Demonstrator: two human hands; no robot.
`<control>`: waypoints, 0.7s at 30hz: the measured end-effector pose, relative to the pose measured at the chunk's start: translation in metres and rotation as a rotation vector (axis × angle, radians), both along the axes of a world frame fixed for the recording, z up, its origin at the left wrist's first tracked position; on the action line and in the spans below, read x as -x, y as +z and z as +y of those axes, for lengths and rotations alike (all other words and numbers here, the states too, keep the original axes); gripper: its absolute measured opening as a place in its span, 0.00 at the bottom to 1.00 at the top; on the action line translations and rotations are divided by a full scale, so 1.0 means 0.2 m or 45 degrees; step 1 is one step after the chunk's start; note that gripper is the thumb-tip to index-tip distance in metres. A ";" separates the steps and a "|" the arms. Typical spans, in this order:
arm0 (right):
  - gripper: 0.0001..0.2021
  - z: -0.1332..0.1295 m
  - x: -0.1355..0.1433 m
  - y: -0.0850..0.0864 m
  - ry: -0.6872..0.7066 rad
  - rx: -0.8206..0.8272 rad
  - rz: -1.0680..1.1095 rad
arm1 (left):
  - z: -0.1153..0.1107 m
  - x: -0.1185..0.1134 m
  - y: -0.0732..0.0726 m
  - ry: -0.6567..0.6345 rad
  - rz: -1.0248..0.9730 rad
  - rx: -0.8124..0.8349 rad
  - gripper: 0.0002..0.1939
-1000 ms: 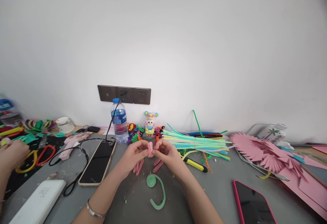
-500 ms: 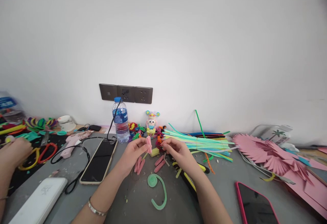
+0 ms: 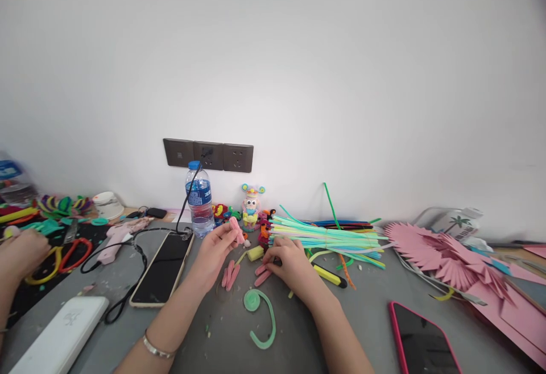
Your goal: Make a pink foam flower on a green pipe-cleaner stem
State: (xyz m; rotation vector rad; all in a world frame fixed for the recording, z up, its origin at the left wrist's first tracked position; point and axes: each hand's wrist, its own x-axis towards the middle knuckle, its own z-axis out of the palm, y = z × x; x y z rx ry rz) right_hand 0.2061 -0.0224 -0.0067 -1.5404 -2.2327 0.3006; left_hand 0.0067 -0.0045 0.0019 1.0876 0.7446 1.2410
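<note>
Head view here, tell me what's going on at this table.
A person works with two bare hands. The left hand pinches a small pink piece above the table. The right hand is low, its fingertips by more pink pieces; whether it grips anything is hard to tell. A partly coiled green strip lies nearer the person, and a small figurine stands beyond the hands. At far left, another person's hand is in view.

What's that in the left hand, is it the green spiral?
No, the left hand pinches a pink piece, while the green spiral lies on the table.
</note>
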 end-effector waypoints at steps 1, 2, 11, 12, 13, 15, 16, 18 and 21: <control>0.08 0.00 0.00 0.00 -0.005 -0.007 -0.022 | 0.00 0.00 -0.01 -0.001 0.004 0.002 0.11; 0.08 0.00 0.01 0.00 -0.004 -0.010 -0.032 | 0.00 0.00 -0.01 -0.002 0.008 0.004 0.11; 0.08 -0.01 0.03 0.00 0.002 -0.039 -0.042 | -0.02 -0.03 0.00 -0.005 0.036 -0.007 0.11; 0.08 -0.02 0.03 0.00 0.004 -0.046 -0.006 | -0.02 -0.03 0.01 -0.003 0.039 -0.004 0.11; 0.08 -0.02 0.03 0.00 0.007 -0.054 0.047 | -0.02 -0.03 0.01 -0.002 0.043 -0.001 0.11; 0.06 -0.01 0.02 0.00 0.029 -0.071 0.194 | -0.01 -0.03 0.00 0.000 0.049 0.000 0.11; 0.06 0.00 0.01 0.00 0.045 -0.076 0.278 | -0.01 -0.02 0.00 0.004 0.049 -0.002 0.11; 0.07 0.02 0.00 0.00 0.059 -0.084 0.447 | -0.01 -0.02 0.00 0.008 0.047 -0.007 0.11; 0.09 0.04 -0.03 -0.01 -0.032 -0.084 0.646 | -0.01 -0.02 0.00 0.006 0.040 -0.006 0.11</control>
